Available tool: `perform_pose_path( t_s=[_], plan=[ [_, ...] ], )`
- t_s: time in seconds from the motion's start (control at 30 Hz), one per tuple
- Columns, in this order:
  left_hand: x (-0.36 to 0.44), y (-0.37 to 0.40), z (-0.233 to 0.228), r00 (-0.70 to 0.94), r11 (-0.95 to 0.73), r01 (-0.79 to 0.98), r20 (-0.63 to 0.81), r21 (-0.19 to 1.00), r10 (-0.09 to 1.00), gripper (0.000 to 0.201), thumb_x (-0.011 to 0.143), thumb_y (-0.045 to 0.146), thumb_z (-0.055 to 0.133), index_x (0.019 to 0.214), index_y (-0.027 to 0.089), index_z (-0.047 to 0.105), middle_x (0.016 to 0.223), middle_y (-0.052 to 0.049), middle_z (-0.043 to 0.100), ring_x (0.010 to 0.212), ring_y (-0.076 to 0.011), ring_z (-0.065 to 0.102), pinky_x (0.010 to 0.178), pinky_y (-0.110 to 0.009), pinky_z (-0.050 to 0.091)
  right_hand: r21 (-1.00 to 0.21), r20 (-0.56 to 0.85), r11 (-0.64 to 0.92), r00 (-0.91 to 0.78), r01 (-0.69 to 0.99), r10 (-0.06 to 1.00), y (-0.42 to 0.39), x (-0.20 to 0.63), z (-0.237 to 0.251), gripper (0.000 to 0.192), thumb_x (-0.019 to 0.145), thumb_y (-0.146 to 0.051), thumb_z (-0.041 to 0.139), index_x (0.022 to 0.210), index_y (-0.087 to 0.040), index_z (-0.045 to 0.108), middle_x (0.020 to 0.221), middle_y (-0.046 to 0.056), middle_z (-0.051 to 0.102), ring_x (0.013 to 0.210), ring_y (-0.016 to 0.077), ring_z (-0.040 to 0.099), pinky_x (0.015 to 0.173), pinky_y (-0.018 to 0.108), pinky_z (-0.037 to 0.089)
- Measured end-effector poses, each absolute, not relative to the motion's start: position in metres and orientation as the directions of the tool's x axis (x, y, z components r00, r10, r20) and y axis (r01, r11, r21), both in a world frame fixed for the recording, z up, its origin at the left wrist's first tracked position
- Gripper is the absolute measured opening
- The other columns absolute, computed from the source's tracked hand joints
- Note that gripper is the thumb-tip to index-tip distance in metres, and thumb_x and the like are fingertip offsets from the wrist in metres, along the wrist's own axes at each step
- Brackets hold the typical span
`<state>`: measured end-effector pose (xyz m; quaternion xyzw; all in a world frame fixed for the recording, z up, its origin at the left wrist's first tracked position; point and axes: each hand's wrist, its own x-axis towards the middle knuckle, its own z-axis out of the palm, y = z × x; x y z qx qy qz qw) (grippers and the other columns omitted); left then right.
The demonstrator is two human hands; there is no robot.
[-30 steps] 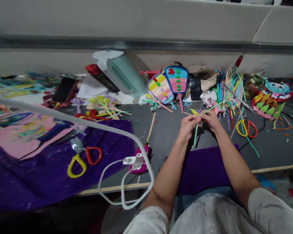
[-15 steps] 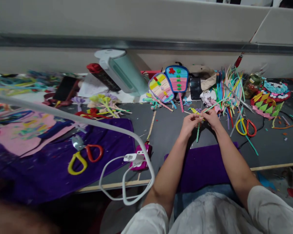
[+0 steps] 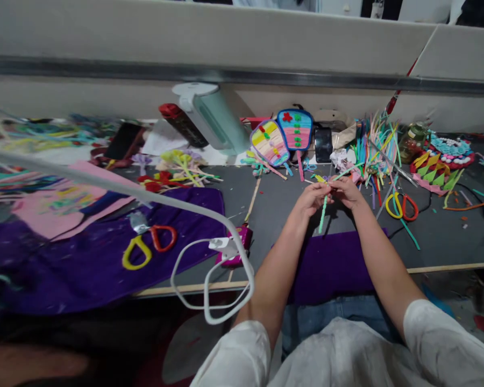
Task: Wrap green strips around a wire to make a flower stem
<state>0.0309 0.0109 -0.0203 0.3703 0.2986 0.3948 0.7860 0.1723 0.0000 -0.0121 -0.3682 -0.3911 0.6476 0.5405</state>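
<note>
My left hand (image 3: 313, 199) and my right hand (image 3: 347, 192) meet fingertip to fingertip above the dark grey table (image 3: 274, 209). Both are closed in a pinch on a mint-green pipe cleaner (image 3: 323, 215), whose twisted lower end hangs below the fingers. Its untwisted light green part (image 3: 344, 173) slants up to the right past my right hand. Yellow pipe cleaner pieces (image 3: 319, 178) poke out just above the fingertips; how they join the green one is hidden. Beneath my forearms lies a folded purple cloth (image 3: 331, 269) at the table's front edge.
Behind my hands stand two fan-shaped pipe-cleaner pieces (image 3: 294, 130), a phone (image 3: 323, 144) and a pipe-cleaner bundle (image 3: 381, 150). Scissors (image 3: 402, 206) lie right, others (image 3: 150, 244) left on purple cloth. A white cable (image 3: 210, 212) crosses the left foreground. Someone else's blurred arm (image 3: 32, 361) shows bottom left.
The view has shifted a little. Between my hands, the hanging green end has turned slightly left and shows more of its twisted length. My fingers have stayed together.
</note>
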Motion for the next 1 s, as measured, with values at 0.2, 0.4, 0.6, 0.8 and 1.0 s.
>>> perform_pose_path(
  t_s=[0.2,0.4,0.6,0.8,1.0],
  plan=[
    [0.045,0.001,-0.018,0.456,0.497,-0.475,-0.280,0.726,0.845,0.025,0.063,0.015,0.078,0.076,0.012,0.057,0.059,0.001,0.059,0.048,-0.0080,0.056,0.057,-0.025,0.053,-0.917,-0.070,-0.117,-0.135,-0.382,0.988,0.001,0.177,-0.009,0.018,0.058,-0.025,0.073,0.065,-0.015,0.059,0.053,-0.006,0.053,0.049,0.0065,0.046,0.050,0.022,0.039],
    [0.051,-0.034,-0.041,0.391,0.464,-0.613,-0.265,0.639,0.881,0.020,0.073,0.026,0.073,0.081,0.014,0.059,0.062,0.001,0.060,0.052,-0.0076,0.057,0.058,-0.024,0.053,-0.958,-0.067,-0.109,-0.162,-0.266,0.984,-0.018,0.176,-0.018,0.020,0.055,-0.025,0.074,0.066,-0.015,0.060,0.056,-0.004,0.058,0.049,0.0075,0.050,0.050,0.022,0.040],
    [0.053,-0.047,-0.058,0.381,0.447,-0.623,-0.250,0.642,0.890,0.030,0.083,0.042,0.061,0.077,0.012,0.058,0.062,0.000,0.059,0.050,-0.0068,0.054,0.060,-0.025,0.054,-0.926,-0.087,-0.144,-0.176,-0.349,0.981,-0.038,0.181,-0.040,0.027,0.055,-0.029,0.075,0.069,-0.017,0.054,0.056,-0.006,0.056,0.051,0.0075,0.051,0.051,0.021,0.042],
    [0.056,-0.051,-0.061,0.371,0.390,-0.556,-0.201,0.734,0.907,0.040,0.069,0.047,0.073,0.079,0.013,0.056,0.059,0.001,0.058,0.049,-0.0084,0.056,0.059,-0.025,0.053,-0.920,-0.035,-0.117,-0.218,-0.374,0.975,-0.047,0.181,-0.043,0.027,0.060,-0.029,0.072,0.070,-0.019,0.050,0.054,-0.007,0.053,0.045,0.0069,0.046,0.044,0.020,0.038],
    [0.056,-0.058,-0.060,0.354,0.331,-0.560,-0.143,0.759,0.924,0.045,0.066,0.054,0.071,0.078,0.013,0.057,0.059,0.000,0.059,0.049,-0.0091,0.056,0.057,-0.025,0.052,-0.927,-0.027,-0.100,-0.201,-0.362,0.979,-0.055,0.181,-0.046,0.030,0.059,-0.032,0.072,0.074,-0.020,0.049,0.054,-0.008,0.052,0.045,0.0068,0.045,0.043,0.020,0.036]
  ],
)
